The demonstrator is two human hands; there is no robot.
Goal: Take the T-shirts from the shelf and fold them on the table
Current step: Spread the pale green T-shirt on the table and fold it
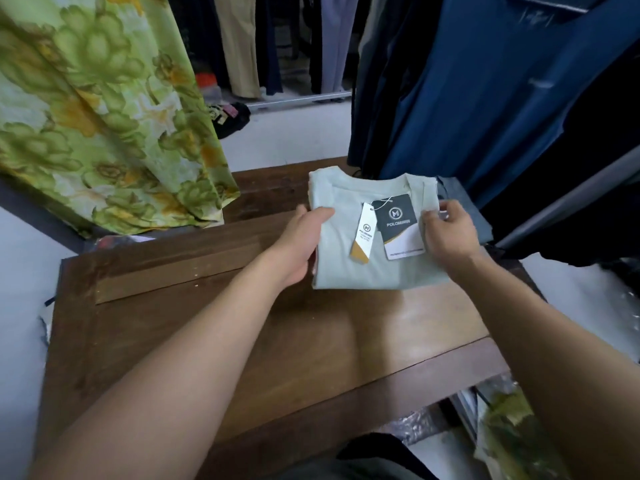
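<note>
there, t-shirt (349,258) between hands (folded)

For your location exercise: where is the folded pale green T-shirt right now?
In the head view, the folded T-shirt lies on the far right part of the wooden table, held between the left hand and right hand.

Folded T-shirt (367,244) on wooden table (242,341).

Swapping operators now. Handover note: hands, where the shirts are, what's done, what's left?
Left hand: gripping the left edge of the folded pale-green T-shirt.
Right hand: pinching its right edge.
Shirt lies on the wooden table, far right, collar away, two hang tags on top.
Done: this shirt looks folded.
Left: square it and release; shelf not in view, so remaining shirts unknown.
</note>
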